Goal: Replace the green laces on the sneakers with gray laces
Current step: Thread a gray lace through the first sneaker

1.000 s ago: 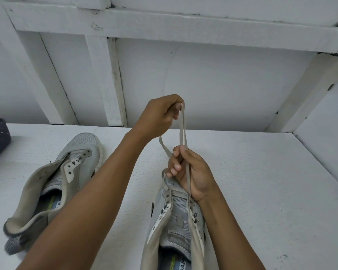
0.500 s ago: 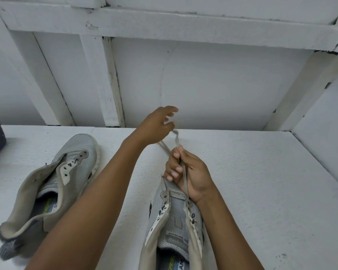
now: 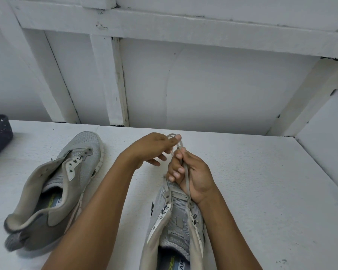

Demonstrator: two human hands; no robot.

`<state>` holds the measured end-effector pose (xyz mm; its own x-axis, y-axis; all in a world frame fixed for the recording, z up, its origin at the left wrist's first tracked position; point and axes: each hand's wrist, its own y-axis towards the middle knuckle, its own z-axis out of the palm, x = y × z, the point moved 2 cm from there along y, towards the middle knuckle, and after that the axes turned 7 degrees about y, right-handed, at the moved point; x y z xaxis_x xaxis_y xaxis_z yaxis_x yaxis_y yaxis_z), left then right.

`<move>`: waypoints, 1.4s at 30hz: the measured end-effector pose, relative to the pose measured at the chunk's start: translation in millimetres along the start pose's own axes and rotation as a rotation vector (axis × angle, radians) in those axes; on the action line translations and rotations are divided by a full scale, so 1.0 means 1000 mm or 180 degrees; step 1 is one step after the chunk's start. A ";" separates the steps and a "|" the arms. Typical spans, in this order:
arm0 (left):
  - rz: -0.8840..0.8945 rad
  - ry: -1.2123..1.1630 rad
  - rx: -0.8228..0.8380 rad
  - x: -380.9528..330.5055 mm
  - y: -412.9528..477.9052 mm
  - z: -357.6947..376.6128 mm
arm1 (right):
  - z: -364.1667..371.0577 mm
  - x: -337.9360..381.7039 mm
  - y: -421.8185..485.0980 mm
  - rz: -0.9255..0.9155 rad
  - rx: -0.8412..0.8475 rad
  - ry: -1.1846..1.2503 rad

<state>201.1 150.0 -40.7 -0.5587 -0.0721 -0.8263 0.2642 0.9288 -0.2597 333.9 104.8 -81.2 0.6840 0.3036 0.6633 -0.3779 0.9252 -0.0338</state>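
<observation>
**Gray lace held above the toe eyelets**

Two gray sneakers are carried on the white counter (image 3: 261, 182), well apart. The left sneaker (image 3: 86, 147) is tilted on its side, and no lace is seen in its eyelets. The near sneaker (image 3: 176, 217) is set with its long axis running straight away from the person, toe farthest.

The right hand (image 3: 193, 174) is rested on the toe end, its fingers curled tight round the gray lace (image 3: 186, 178). The lace is seen to rise from the right front eyelet through the fist, then bend into a small loop above it.

The left hand (image 3: 152, 149) is held just beside the right, fingers loosely spread. Its topmost fingertip is met by the loop, but whether the lace is pinched there cannot be told.

Lacing is judged barely begun. The empty eyelets lie back toward the person, below the right hand, which is the nearer to them.
</observation>
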 end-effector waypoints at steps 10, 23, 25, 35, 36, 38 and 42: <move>0.0252 -0.1199 0.0404 -0.004 -0.004 0.017 | -0.002 -0.003 0.002 0.0011 0.0075 -0.0258; 0.0278 -0.1573 -0.0440 -0.012 0.010 0.028 | 0.000 -0.001 0.003 0.0108 -0.0215 -0.0123; 0.0328 -0.1541 -0.0570 -0.014 0.014 0.028 | 0.001 -0.001 0.003 0.0113 -0.0188 -0.0067; 0.0487 -0.1502 -0.0774 -0.028 0.024 0.014 | -0.001 0.004 0.003 0.0013 -0.0260 0.0305; 0.0532 -0.1450 -0.0807 -0.029 0.026 0.012 | -0.001 0.004 0.003 0.0005 -0.0271 0.0295; 0.0584 -0.1329 -0.0843 -0.032 0.028 0.009 | 0.000 0.003 0.003 0.0018 -0.0293 0.0284; 0.0643 -0.1138 -0.0875 -0.037 0.029 0.011 | 0.001 0.003 0.003 0.0001 -0.0366 0.0279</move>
<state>237.7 175.9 -23.2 -0.2003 0.0438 -0.9788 0.0953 0.9951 0.0251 334.5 107.8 -78.4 0.7377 0.3179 0.5956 -0.3075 0.9436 -0.1228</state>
